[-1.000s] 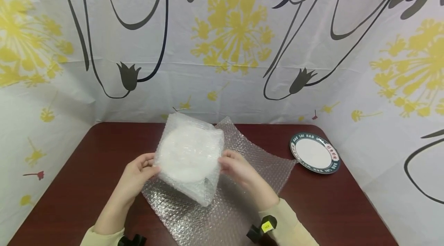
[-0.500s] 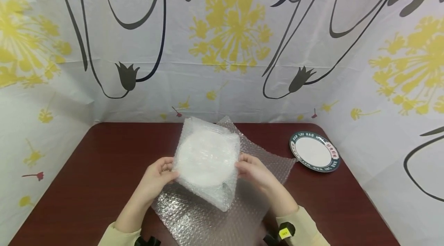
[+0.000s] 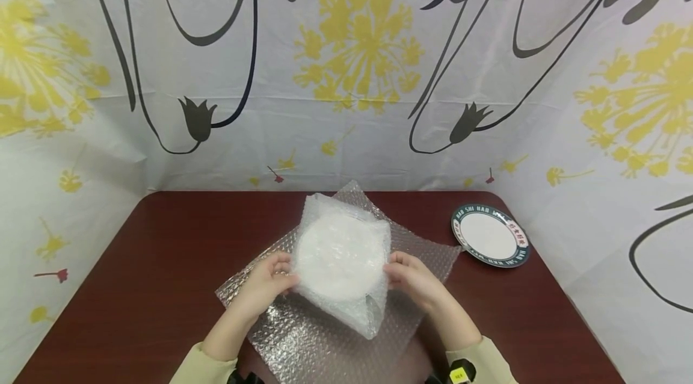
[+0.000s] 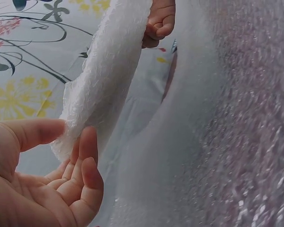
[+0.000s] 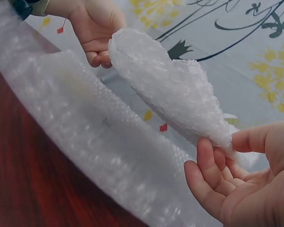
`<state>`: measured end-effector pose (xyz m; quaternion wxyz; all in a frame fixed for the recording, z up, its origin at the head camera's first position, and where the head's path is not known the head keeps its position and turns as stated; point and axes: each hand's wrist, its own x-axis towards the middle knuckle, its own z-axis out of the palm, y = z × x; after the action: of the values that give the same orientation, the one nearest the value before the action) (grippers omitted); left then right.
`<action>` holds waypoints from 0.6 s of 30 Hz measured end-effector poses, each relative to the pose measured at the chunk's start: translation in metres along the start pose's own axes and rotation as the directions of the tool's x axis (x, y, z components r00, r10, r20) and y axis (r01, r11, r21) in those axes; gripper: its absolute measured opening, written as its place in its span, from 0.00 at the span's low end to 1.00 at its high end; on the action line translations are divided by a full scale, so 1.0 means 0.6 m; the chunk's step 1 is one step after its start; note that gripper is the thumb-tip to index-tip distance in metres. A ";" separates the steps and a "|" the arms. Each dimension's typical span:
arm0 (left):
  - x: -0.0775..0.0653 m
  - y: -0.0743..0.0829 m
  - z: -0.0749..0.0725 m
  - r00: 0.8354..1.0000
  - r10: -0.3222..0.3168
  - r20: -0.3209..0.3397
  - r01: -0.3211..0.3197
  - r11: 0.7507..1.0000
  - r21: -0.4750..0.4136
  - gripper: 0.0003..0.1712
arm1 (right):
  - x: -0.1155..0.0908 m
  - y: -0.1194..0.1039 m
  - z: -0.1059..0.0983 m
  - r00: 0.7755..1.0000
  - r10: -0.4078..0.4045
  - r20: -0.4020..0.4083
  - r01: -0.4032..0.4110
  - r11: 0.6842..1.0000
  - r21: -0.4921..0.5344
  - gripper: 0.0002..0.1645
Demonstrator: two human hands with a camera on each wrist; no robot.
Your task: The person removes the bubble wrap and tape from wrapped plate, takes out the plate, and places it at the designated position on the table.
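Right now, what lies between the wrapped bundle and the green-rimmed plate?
The head view shows the right hand, then bubble-wrap sheet reaching toward the plate.

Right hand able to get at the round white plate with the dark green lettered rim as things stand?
Likely not until freed: the right hand pinches the white bubble-wrapped bundle. Otherwise the way to the plate looks open, with just the clear bubble-wrap sheet spread low between.
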<state>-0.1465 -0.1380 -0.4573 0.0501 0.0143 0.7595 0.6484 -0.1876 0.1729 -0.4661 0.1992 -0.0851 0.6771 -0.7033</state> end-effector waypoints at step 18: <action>0.015 -0.039 0.026 0.998 0.005 0.066 -0.006 1.000 0.015 0.27 | -0.005 0.034 -0.026 0.998 0.045 -0.037 -0.046 0.999 -0.006 0.02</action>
<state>-0.1529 -0.1255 -0.4835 0.0734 0.0382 0.7624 0.6418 -0.1875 0.1883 -0.4866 0.2023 -0.0571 0.6848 -0.6978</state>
